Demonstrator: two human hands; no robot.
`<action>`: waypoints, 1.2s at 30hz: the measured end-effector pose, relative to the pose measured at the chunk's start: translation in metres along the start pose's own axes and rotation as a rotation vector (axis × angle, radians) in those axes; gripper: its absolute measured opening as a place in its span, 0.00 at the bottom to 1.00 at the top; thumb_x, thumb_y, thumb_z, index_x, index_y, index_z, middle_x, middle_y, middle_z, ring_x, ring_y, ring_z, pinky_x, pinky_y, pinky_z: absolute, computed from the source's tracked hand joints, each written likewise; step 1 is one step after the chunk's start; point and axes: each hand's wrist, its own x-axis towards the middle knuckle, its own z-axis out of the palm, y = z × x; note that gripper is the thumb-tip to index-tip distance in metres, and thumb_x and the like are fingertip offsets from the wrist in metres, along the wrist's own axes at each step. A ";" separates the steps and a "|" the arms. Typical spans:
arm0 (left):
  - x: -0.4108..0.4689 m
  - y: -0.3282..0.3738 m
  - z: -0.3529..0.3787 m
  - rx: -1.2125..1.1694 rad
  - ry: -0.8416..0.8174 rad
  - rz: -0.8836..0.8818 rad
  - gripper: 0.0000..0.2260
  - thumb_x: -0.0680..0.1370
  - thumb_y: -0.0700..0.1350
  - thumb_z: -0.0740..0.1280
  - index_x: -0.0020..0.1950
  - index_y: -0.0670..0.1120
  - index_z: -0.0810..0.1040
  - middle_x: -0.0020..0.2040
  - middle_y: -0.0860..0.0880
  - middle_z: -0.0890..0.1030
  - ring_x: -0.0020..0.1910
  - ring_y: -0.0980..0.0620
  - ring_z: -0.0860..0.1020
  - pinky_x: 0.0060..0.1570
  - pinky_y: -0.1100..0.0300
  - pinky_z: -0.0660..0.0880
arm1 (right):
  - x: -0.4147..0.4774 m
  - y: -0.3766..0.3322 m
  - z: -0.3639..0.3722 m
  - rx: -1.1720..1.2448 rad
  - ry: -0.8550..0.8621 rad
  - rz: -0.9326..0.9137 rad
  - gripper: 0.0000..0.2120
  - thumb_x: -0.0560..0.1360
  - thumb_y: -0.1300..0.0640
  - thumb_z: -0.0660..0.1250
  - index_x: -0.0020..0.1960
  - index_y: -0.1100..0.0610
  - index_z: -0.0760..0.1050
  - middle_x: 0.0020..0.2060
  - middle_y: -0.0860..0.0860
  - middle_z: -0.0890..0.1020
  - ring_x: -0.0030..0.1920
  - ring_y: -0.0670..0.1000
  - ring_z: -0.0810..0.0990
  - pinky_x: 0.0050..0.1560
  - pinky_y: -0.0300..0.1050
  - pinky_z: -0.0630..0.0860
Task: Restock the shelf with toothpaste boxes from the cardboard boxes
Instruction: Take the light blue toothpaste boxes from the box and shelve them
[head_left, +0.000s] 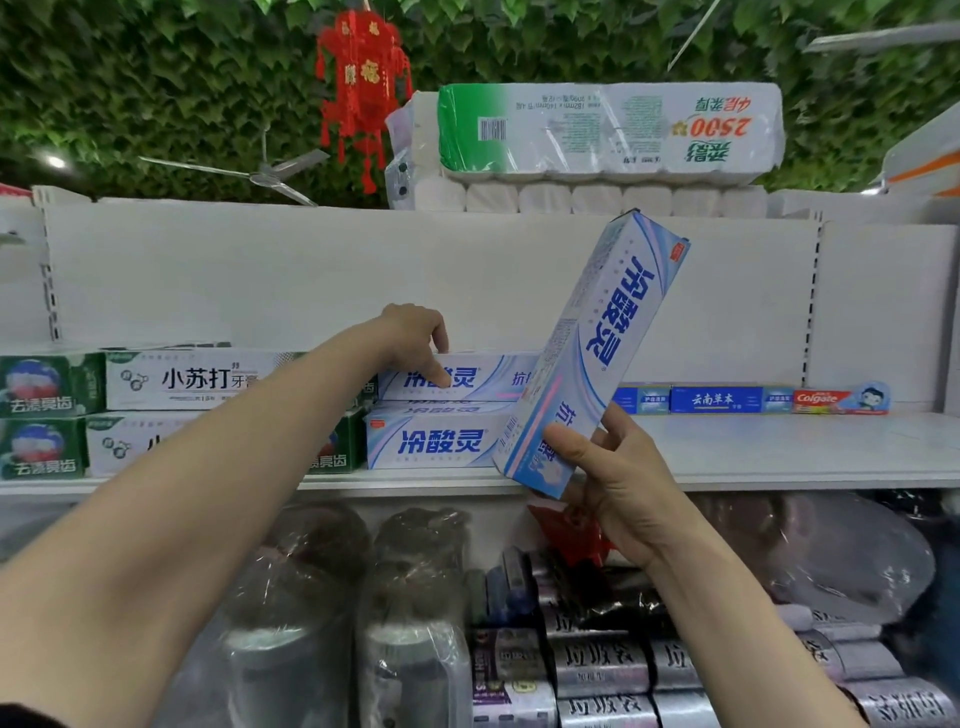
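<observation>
My right hand (605, 475) grips the lower end of a white and blue toothpaste box (597, 343), held tilted nearly upright in front of the white shelf (753, 452). On that shelf lie two matching boxes, one stacked on the other: the lower box (441, 441) and the upper box (483, 376). My left hand (415, 340) reaches over the upper box, fingers curled on its top and front face. No cardboard box is in view.
Green and white toothpaste boxes (171, 382) fill the shelf to the left. Small blue boxes (717, 399) and a red Colgate box (831, 400) lie at the back right. Toilet paper packs (608, 130) sit on top. Wrapped rolls and bags crowd the lower shelf (597, 660).
</observation>
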 end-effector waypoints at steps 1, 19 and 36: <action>-0.001 0.002 0.000 0.023 0.005 0.004 0.25 0.69 0.54 0.77 0.62 0.49 0.75 0.63 0.47 0.74 0.63 0.45 0.70 0.60 0.53 0.70 | 0.000 0.000 0.001 -0.013 0.005 -0.001 0.31 0.63 0.57 0.76 0.64 0.54 0.73 0.56 0.53 0.85 0.53 0.56 0.85 0.42 0.52 0.84; -0.070 0.028 -0.088 -0.190 0.670 0.367 0.26 0.72 0.56 0.73 0.68 0.51 0.75 0.67 0.51 0.75 0.66 0.52 0.71 0.64 0.58 0.65 | 0.087 -0.078 -0.008 -0.925 0.160 -0.054 0.20 0.59 0.60 0.84 0.48 0.56 0.82 0.40 0.51 0.87 0.40 0.52 0.85 0.40 0.47 0.83; -0.023 0.014 -0.005 -0.003 0.014 0.171 0.29 0.67 0.54 0.79 0.64 0.47 0.74 0.65 0.48 0.74 0.61 0.47 0.73 0.55 0.56 0.71 | 0.119 -0.060 0.001 -1.484 -0.044 -0.080 0.23 0.68 0.51 0.79 0.61 0.46 0.78 0.62 0.50 0.74 0.65 0.53 0.71 0.58 0.46 0.70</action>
